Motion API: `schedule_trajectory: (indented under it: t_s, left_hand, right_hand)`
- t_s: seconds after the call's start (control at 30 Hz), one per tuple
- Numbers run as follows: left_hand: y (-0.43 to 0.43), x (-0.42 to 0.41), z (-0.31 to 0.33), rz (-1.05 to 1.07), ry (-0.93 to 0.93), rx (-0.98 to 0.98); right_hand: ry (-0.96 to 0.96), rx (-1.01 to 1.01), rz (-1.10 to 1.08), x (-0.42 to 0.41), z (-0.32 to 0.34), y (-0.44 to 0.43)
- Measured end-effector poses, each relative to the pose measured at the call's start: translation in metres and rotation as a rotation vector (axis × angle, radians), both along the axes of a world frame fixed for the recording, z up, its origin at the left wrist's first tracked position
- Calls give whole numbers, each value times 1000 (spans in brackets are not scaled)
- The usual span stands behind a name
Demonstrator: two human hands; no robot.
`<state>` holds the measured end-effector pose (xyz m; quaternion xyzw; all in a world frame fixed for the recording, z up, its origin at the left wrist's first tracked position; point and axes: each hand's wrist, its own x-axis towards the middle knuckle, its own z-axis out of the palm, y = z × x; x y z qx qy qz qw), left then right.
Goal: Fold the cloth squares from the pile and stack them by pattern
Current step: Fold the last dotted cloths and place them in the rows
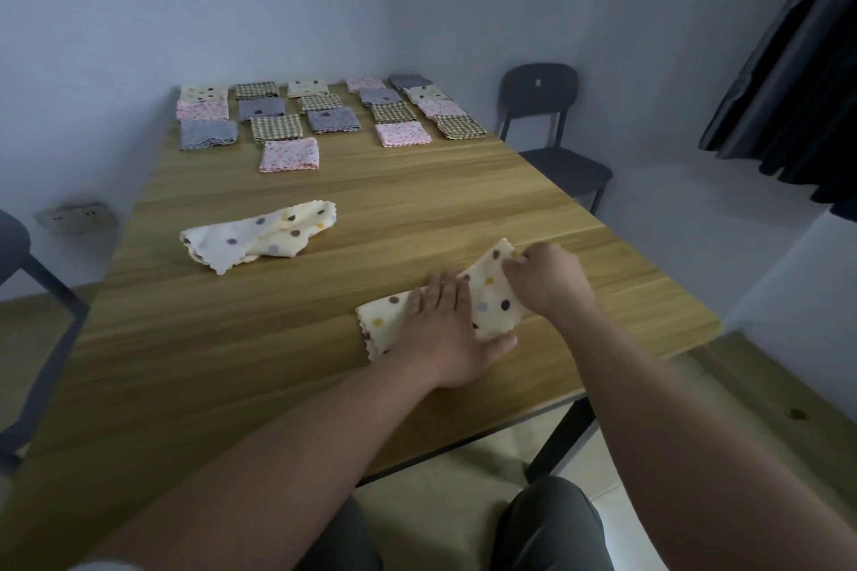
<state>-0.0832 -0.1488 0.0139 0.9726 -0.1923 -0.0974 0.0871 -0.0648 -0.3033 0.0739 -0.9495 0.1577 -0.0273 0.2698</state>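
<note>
1. The cream dotted cloth (491, 297) lies flat toward 4 o'clock of the tabletop (371, 199), near its right edge.
2. The left hand (445, 334) rests on the cloth with its fingers (440, 292) straight and spread, pressing it down rather than gripping it.
3. The right hand (549, 276) is at the cloth's 1 o'clock corner, fingers curled and pinching that corner. This looks like the start of a fold.
4. A second dotted cloth (264, 236) lies crumpled and unfolded at 10 o'clock from the first, well apart from it.
5. Folded squares (290, 155) sit in rows at the 12 o'clock end. Pink, grey, check and dotted patterns lie beside one another.
6. Risks from here:
   - The thin cloth may slide on the smooth wood if the flat hand eases off, which would skew the fold.
   - The pinch holds only a small piece of the scalloped edge, so it could slip and drop the corner short of its mate.
   - A pull toward 3 o'clock could drag the cloth over the tabletop edge.
   - With mixed patterns so close together at the far end, the folded piece could land on the wrong one.
</note>
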Motion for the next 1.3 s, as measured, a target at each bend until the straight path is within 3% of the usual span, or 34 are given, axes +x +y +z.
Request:
schedule_trajectory:
  t_s: [0.17,0.3,0.4,0.6,0.77,0.93,1.07,1.17,1.23,1.3]
  left_hand:
    - [-1,4,-7,-13,-1,-3]
    - [26,9,8,-72,123,-251]
    - [70,8,20,9,100,-438]
    - [121,-6,15,222,-250,-383]
    - [134,-5,1,238,-321,-465]
    - [136,-6,-3,277,-273,-568]
    - [135,-4,2,225,-328,-600]
    - [131,-3,8,155,-407,-617]
    - [125,-5,12,103,-435,-610]
    - [121,-7,12,41,-416,-564]
  right_hand:
    - [-175,-43,180,-20,13,33]
    - [-186,-79,253,-30,13,55]
    - [-196,-112,303,-36,9,65]
    - [-147,-244,412,-42,-5,105]
    - [-47,-326,431,-46,-21,128]
    - [32,-363,448,-52,-32,139]
    - [74,-136,448,-52,-22,132]
    - [-91,-33,376,-46,-4,119]
    - [-205,-143,335,-39,-1,109]
    - [-199,-252,370,-31,-8,103]
